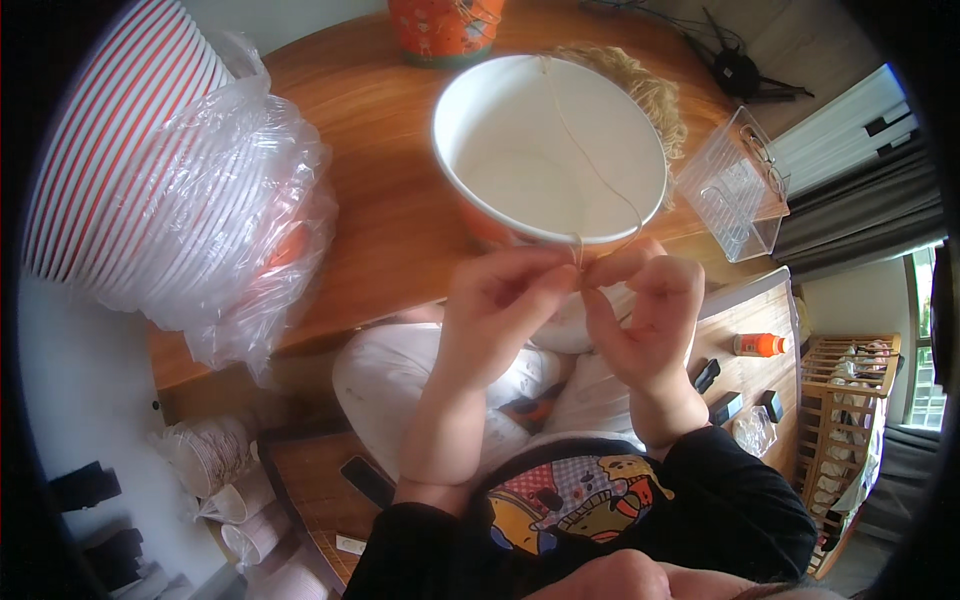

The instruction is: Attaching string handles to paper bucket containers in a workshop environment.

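A large white-lined paper bucket [480,110] with an orange outside stands on the wooden table in front of me, its mouth tilted toward me. A thin tan string [600,173] runs from its far rim across the opening to the near rim. Just in front of that near rim, my left hand [505,305] pinches the string between thumb and fingers. Close beside it my right hand [645,315] pinches the string too, fingertips nearly touching the left ones. Exactly how the string passes between the fingers is hidden. A loose hank of tan string [655,100] lies behind the bucket.
At left a tall stack of nested buckets [130,140] leans in clear plastic. Another orange bucket [440,30] stands at the back. Right of the bucket is a clear plastic box [745,215] with glasses. An orange bottle [760,345] stands on a lower surface at right.
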### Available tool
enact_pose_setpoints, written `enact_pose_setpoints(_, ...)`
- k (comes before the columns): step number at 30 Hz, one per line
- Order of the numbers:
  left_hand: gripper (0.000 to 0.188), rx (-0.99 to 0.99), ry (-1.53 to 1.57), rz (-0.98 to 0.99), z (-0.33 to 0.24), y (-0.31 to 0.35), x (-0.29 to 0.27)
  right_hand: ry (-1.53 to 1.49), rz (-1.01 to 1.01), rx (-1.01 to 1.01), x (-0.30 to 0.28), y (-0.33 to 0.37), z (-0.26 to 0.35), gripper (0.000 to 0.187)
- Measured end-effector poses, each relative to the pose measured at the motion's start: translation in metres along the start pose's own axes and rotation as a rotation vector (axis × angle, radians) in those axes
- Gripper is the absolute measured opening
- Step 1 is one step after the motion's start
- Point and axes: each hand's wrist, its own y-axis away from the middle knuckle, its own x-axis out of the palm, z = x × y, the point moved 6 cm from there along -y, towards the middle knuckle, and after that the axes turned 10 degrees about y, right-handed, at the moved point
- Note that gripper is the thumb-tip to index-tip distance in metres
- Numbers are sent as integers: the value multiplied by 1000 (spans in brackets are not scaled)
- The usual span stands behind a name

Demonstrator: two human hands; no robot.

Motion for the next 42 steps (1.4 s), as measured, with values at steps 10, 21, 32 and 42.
enact_pose_setpoints(10, 13, 54, 99, -85, 12, -1, 4, 18, 65, -47, -1, -4, 8, 43)
enact_pose_setpoints(21, 10, 161, -78, -170, 7, 8, 4, -166, 52, -18, -5, 1, -2, 41)
enact_pose_setpoints(32, 10, 111, -15, -139, 8, 5, 0, 703, 123, -262, -13, -19, 34, 26)
enact_pose_setpoints(42, 9, 144, -58, -183, 9, 5, 0, 900, 257, -716, -18, -33, 47, 28)
